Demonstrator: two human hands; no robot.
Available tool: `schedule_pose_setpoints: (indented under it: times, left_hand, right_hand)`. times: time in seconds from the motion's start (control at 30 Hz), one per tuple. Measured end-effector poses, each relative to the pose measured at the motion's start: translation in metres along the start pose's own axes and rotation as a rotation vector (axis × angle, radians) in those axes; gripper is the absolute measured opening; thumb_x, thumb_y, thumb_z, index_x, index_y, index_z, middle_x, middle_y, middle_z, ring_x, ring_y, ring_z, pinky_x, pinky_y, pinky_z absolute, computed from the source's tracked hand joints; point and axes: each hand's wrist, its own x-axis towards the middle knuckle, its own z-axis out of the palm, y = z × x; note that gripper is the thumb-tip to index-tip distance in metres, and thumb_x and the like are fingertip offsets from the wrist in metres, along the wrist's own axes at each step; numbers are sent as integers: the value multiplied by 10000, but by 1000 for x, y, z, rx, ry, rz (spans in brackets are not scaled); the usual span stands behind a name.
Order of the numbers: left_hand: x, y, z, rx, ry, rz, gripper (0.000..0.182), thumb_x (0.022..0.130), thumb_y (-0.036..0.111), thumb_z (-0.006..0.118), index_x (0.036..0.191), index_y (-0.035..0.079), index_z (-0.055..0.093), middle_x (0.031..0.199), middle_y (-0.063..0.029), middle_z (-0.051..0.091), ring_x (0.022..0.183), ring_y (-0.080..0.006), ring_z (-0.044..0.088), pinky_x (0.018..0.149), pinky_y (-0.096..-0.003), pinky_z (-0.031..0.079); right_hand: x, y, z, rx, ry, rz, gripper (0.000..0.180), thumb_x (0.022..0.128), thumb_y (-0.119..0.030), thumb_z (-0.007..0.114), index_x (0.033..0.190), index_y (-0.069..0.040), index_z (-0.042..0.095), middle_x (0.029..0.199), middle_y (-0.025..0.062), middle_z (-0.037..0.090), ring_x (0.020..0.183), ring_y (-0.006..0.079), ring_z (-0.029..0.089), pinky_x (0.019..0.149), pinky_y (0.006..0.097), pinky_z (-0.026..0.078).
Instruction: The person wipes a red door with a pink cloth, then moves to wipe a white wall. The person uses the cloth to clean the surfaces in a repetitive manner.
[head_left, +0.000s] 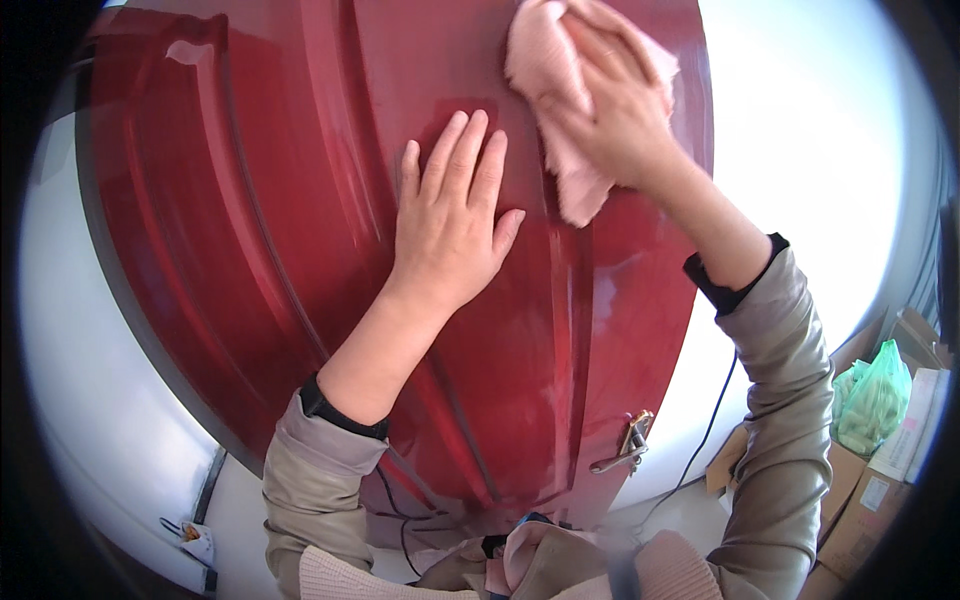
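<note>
A glossy dark red panelled door (300, 225) fills the middle of the view. My left hand (454, 202) lies flat against its surface, fingers spread and holding nothing. Up and to the right, my right hand (619, 112) presses a pink cloth (551, 67) to the upper right part of the door. The cloth is bunched around the fingers, and one corner hangs down below the palm. Some of the right fingers are partly covered by its folds. A metal lever handle (626, 450) with keys is on the door's lower right edge.
White wall (795, 135) flanks the door on the right. Cardboard boxes (862, 510) are stacked at the lower right, with a green plastic bag (874, 401) on top. A black cable (705, 435) runs down beside the door. At the lower left, a small packet (196, 541) sits by the wall.
</note>
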Motion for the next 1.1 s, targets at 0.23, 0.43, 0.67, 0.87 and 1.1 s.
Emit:
schedule_pose_setpoints:
  times: [0.23, 0.43, 0.67, 0.87, 1.1]
  left_hand:
    - [8, -33, -12, 120, 26, -60, 697, 818, 261, 669, 1400, 52, 346, 1491, -156, 268, 1391, -317, 238, 1085, -575, 237]
    - [6, -41, -16, 140, 76, -85, 692, 803, 296, 683, 1372, 24, 395, 1478, -171, 302, 1376, -319, 276, 1061, -567, 284]
    - [-8, -57, -29, 156, 69, -132, 705, 809, 320, 678, 1377, 22, 387, 1475, -180, 301, 1380, -320, 268, 1070, -567, 266]
    - [-28, -83, -43, 213, 72, -133, 711, 802, 326, 684, 1374, 21, 392, 1469, -174, 315, 1378, -318, 271, 1073, -565, 260]
    - [-52, -109, -59, 147, 41, -156, 723, 828, 295, 651, 1421, 52, 317, 1500, -172, 254, 1392, -336, 236, 1092, -569, 213]
  right_hand:
    - [56, 36, -34, -25, 42, 451, 600, 981, -437, 346, 1415, -22, 336, 1462, 206, 310, 1383, 309, 244, 1141, 429, 193]
    - [82, -1, -3, 103, -126, 381, 592, 969, -378, 347, 1406, 19, 313, 1465, 222, 297, 1396, 337, 203, 1148, 410, 130]
    - [75, -57, 11, 236, -65, -179, 531, 936, -345, 475, 1343, -6, 441, 1433, 236, 351, 1363, 354, 285, 1129, 445, 215]
    - [108, -52, 12, 226, -90, 264, 513, 956, -356, 436, 1345, -23, 431, 1409, 206, 391, 1340, 329, 328, 1115, 385, 253]
    - [154, -94, 25, -155, 16, 82, 541, 972, -422, 325, 1361, -62, 430, 1393, 151, 439, 1317, 290, 366, 1085, 432, 240]
